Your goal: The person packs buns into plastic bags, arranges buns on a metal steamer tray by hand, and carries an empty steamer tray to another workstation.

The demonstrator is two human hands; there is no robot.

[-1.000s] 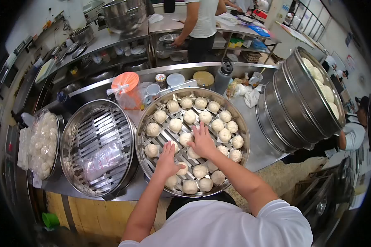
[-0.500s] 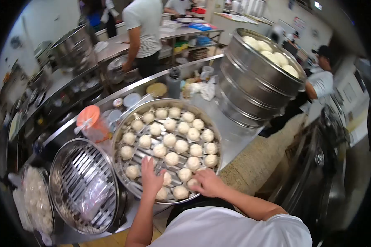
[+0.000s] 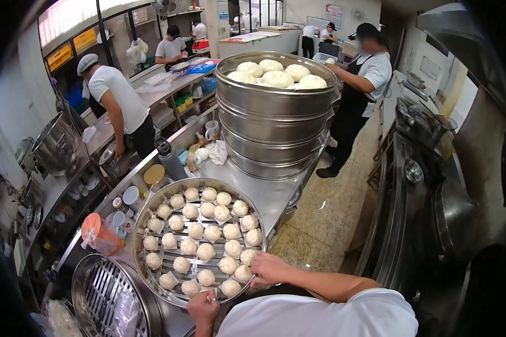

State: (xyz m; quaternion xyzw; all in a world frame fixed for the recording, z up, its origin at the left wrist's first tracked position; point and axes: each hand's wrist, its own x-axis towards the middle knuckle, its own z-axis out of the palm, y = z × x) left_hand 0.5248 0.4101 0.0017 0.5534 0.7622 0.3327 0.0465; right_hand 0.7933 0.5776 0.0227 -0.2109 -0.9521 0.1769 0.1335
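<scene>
A round metal steamer tray [image 3: 143,242] holds several small pleated buns [image 3: 206,251], each on a piece of paper over the slatted bottom. At its near edge my left hand [image 3: 203,306] is closed in a fist around the rim, thumb on top. My right hand [image 3: 269,268] grips the rim on the near right side, close beside the outermost buns. Both hands' fingertips are partly hidden.
Stacked steamers [image 3: 275,132] with larger buns on top stand behind the tray. To the left are an empty slatted steamer [image 3: 104,295], an orange bag-covered container [image 3: 98,233] and a grey bottle [image 3: 170,160]. A co-worker [image 3: 365,84] stands beyond the stack; others work farther back.
Both hands have moved off the buns inside the tray to its rim, and their fingers have closed. My view has tilted up, showing more of the room and the co-workers.
</scene>
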